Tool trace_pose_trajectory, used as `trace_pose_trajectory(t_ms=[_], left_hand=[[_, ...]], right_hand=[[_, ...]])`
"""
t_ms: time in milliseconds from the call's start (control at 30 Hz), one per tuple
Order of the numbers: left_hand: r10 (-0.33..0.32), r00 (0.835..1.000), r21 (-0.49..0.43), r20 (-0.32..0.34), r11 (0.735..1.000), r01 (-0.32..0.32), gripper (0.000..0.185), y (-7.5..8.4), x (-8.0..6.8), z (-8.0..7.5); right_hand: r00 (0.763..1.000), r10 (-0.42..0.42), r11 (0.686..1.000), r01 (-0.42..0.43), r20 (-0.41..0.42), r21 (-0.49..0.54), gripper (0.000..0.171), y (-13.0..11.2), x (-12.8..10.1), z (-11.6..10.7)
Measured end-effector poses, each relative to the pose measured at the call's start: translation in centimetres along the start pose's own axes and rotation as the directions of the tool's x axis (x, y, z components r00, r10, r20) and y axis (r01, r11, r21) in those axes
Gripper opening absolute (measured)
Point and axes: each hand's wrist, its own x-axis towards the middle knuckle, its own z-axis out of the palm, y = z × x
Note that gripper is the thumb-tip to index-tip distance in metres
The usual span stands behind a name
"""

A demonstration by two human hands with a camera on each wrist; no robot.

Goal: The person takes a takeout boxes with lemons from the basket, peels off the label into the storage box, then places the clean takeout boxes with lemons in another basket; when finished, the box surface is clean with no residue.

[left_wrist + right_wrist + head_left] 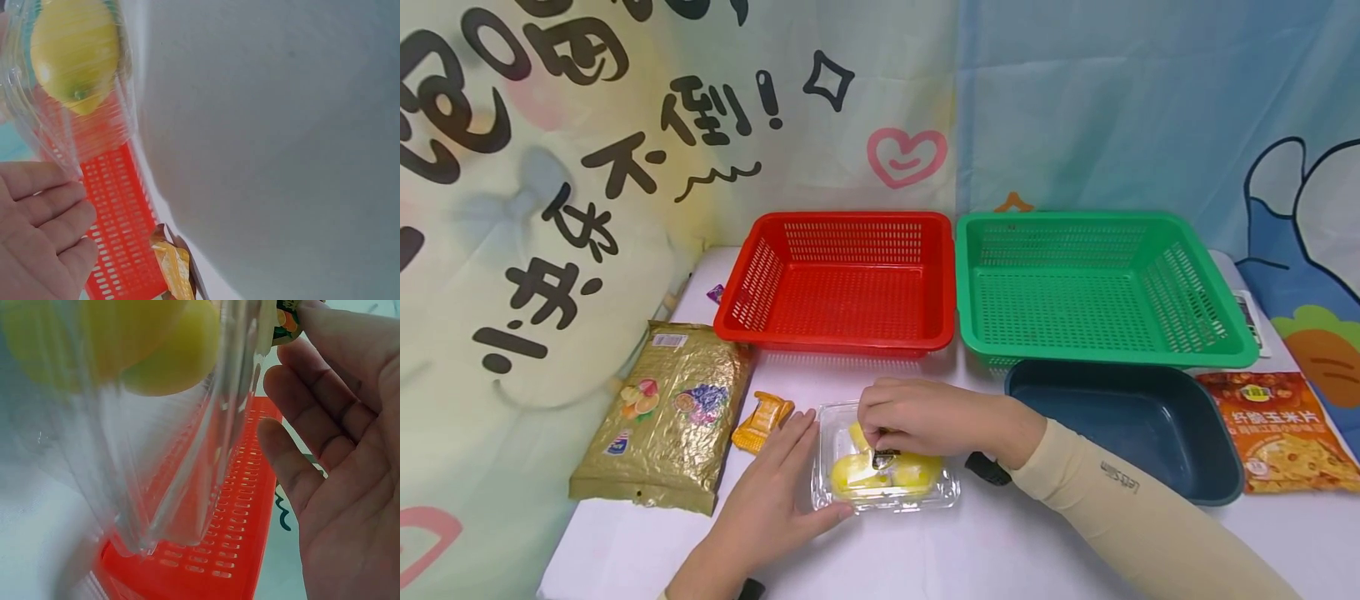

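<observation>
A clear plastic box (942,498) of several yellow lemons (859,477) sits on the table in front of me. My left hand (767,483) lies along its left side with fingers extended, and the thumb rests at the front edge. From the right, my right hand (917,417) reaches over the lid, fingers bent, and pinches a small dark label (885,459). Up close in the right wrist view, the label (286,322) shows green and orange print between thumb and fingertips. One lemon (75,53) shows through the plastic in the left wrist view.
Behind the box stand a red basket (835,343) and a green basket (1105,360). A dark blue tub (1225,467) is under the right forearm, beside an orange snack bag (1285,433). To the left lie a gold bag (662,417) and a small orange packet (763,422).
</observation>
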Motion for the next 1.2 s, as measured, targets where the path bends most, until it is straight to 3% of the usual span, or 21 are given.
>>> trace_pose_trajectory(t_ms=[300,1200], left_hand=[[-0.002,1.0,0.006,0.006,1.0,0.002,0.112,0.0,0.0,0.1],[0.009,1.0,0.016,-0.001,1.0,-0.009,0.113,-0.1,0.0,0.2]], right_hand=[[0.999,-0.037,0.999,0.037,-0.028,-0.002,0.009,0.2,-0.4,-0.1],[0.998,0.003,0.997,0.001,-0.062,0.073,0.007,0.5,-1.6,-0.6]])
